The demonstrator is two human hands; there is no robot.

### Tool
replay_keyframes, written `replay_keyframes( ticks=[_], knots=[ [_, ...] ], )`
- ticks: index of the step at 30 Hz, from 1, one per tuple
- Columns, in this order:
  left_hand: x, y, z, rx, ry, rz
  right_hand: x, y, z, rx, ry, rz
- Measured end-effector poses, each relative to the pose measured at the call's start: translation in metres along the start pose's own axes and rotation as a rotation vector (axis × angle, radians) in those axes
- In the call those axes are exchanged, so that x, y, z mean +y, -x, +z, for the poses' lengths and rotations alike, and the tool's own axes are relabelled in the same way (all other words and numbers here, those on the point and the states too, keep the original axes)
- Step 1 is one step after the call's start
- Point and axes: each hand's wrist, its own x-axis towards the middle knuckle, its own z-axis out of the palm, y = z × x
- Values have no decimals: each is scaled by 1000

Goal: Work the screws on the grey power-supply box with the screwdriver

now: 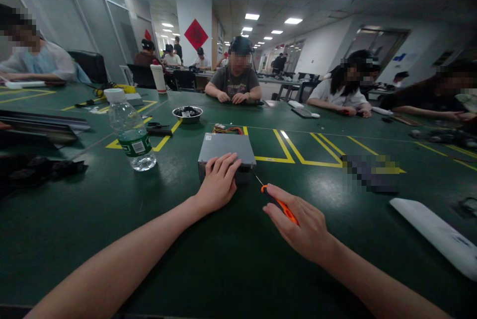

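Note:
A grey metal computer power supply (227, 146) sits on the green table in front of me, with a bundle of coloured wires (228, 129) at its far side. My left hand (219, 182) lies over its near edge, fingers stretched out flat on the top. My right hand (301, 219) is closed around an orange and black screwdriver (286, 210). The thin shaft points toward the near right corner of the power supply; whether its tip touches the casing I cannot tell.
A water bottle (136, 142) stands to the left, a metal bowl of small parts (187, 115) beyond it. Dark parts (40, 172) lie at far left. At right is a long white object (434, 232). Several people sit around the table, one (238, 78) opposite me.

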Motion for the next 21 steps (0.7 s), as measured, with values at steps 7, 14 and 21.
replay_keyframes(
  ticks=[7,14,21],
  knots=[
    [-1,0,0,-4,6,4,-11,1,3,-17,-53,38],
    [-1,1,-1,-14,-6,13,6,3,-1,62,18,2],
    [0,0,0,0,-12,4,-7,-8,-2,28,-62,-49]
  ],
)
